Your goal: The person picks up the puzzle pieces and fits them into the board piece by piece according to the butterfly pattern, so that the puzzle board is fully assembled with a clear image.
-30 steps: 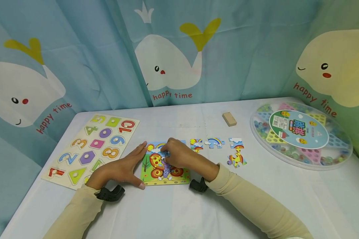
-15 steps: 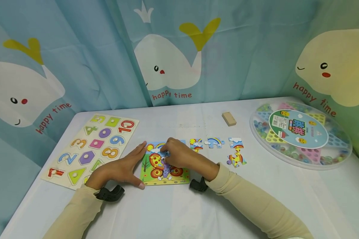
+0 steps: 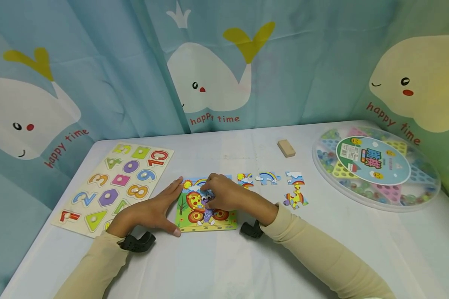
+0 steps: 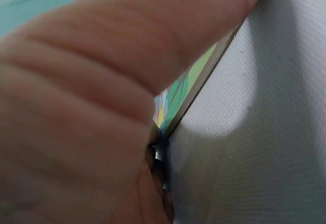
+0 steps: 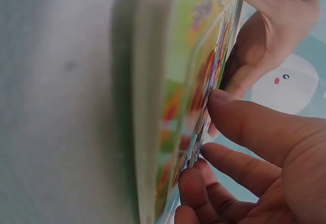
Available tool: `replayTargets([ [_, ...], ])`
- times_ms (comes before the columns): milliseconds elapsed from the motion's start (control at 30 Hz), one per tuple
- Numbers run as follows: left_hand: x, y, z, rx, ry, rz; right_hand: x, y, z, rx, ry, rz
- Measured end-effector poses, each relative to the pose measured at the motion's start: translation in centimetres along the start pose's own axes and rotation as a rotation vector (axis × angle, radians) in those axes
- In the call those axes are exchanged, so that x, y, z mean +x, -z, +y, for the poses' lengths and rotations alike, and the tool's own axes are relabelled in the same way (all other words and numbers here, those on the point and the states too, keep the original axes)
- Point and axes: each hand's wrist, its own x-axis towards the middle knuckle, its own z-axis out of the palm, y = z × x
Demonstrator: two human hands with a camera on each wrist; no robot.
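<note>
A jigsaw puzzle board [image 3: 188, 224] with a butterfly picture lies flat on the table in front of the person. My left hand [image 3: 155, 211] rests along its left side, thumb and fingers spread straight; in the left wrist view the thumb [image 4: 168, 25] lies at the board's edge. Over the board's upper middle, my right hand [image 3: 224, 193] has its fingers curled down onto the picture. In the right wrist view its thumb [image 5: 244, 117] and fingertips pinch a puzzle piece [image 5: 195, 147] at the board's surface. The right hand hides part of the upper right of the picture.
Loose puzzle pieces lie to the right: a sun piece [image 3: 245, 179], a rainbow piece [image 3: 268, 178] and joined pieces [image 3: 296, 197]. A wooden block [image 3: 286, 148] sits behind them. A number board [image 3: 121, 193] lies left, a round marble game box [image 3: 374, 162] right.
My right hand has shifted slightly, its wrist a little to the right, and more of the butterfly's face shows beside the fingers. My left hand has stayed in place.
</note>
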Motion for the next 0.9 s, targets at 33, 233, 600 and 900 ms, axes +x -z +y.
replayTargets([
  [33,-0.01,0.01,0.01,-0.002,-0.001,0.001,-0.02,0.02,-0.03,0.0,0.001,0.001],
  [233,-0.08,0.1,0.12,-0.006,-0.005,0.006,-0.08,0.08,-0.1,0.008,0.014,0.005],
  [600,-0.23,0.13,0.06,-0.009,-0.007,0.013,0.13,-0.16,-0.3,-0.027,0.037,0.014],
  [900,0.0,-0.14,-0.31,0.004,-0.015,0.005,-0.1,-0.12,0.27,0.06,0.033,0.042],
])
